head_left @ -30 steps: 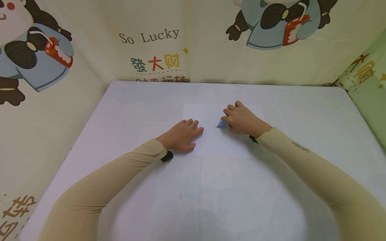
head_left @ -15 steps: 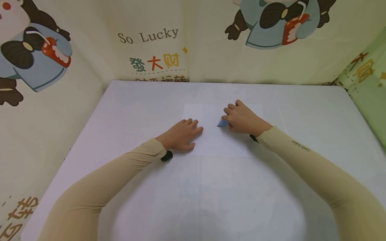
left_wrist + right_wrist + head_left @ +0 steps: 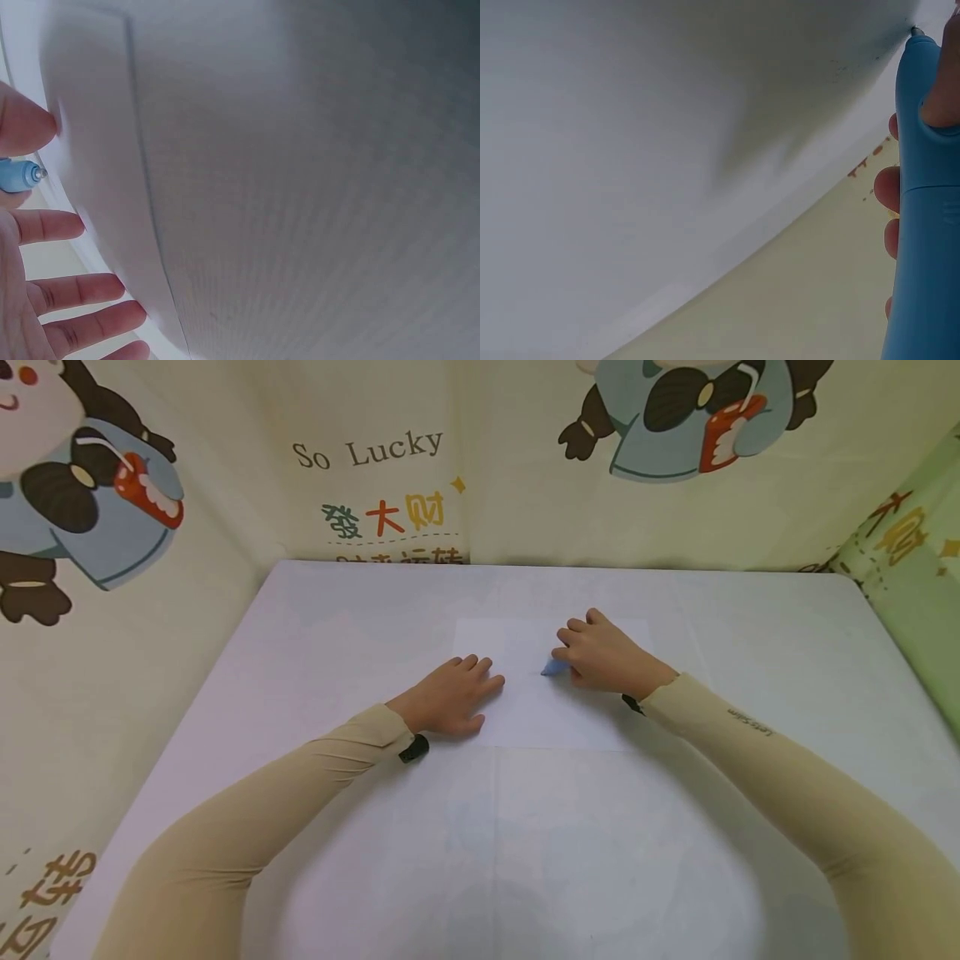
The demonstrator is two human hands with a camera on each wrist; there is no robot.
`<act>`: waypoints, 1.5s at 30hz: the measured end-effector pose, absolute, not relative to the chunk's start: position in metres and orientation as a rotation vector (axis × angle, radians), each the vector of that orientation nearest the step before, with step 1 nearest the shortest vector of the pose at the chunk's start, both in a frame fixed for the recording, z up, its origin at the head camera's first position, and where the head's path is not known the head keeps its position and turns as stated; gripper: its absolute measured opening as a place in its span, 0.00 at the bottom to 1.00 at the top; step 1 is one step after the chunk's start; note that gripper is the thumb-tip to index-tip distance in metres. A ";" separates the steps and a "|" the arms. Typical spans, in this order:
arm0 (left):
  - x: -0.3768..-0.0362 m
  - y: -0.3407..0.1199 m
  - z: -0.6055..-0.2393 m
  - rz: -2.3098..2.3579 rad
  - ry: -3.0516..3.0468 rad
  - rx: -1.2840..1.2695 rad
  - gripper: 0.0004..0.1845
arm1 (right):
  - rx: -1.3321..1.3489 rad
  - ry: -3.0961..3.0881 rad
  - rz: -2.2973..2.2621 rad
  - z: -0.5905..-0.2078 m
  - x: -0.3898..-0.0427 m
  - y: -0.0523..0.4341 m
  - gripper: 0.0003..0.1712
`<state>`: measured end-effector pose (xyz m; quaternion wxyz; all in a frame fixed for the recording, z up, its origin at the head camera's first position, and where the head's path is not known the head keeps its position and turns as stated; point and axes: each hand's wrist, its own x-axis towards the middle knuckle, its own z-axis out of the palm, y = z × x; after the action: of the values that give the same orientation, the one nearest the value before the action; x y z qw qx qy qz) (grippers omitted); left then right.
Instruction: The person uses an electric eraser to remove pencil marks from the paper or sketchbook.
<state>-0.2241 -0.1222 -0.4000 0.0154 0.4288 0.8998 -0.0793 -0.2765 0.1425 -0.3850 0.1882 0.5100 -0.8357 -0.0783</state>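
A white sheet of paper lies flat in the middle of the white table. My right hand grips a light blue pen with its tip down on the sheet. The right wrist view shows the blue pen close up, fingers curled round its barrel and the tip touching the paper. My left hand lies flat with straight fingers on the sheet's left edge. The left wrist view shows those spread fingers and the pen's tip beyond them.
Cream fabric walls with cartoon prints and the words "So Lucky" close in the table at the back and left. A green printed panel stands at the right. Beige sleeves cover both forearms.
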 end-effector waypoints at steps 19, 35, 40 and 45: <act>-0.224 -0.121 -0.402 -0.255 2.796 1.310 0.26 | 1.416 -2.335 -0.262 -0.382 -0.276 0.136 0.04; -0.222 -0.121 -0.400 -0.255 2.803 1.322 0.26 | 1.399 -2.251 -0.138 -0.390 -0.276 0.156 0.06; -0.223 -0.121 -0.400 -0.265 2.798 1.316 0.26 | 1.399 -2.278 -0.147 -0.389 -0.275 0.158 0.11; -0.223 -0.120 -0.401 -0.262 2.802 1.322 0.26 | 1.406 -2.289 -0.201 -0.388 -0.274 0.160 0.15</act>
<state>-0.2231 -0.1204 -0.4014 0.0161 0.4250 0.9011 -0.0844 -0.2741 0.1600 -0.3882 0.2220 0.5089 -0.8285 -0.0727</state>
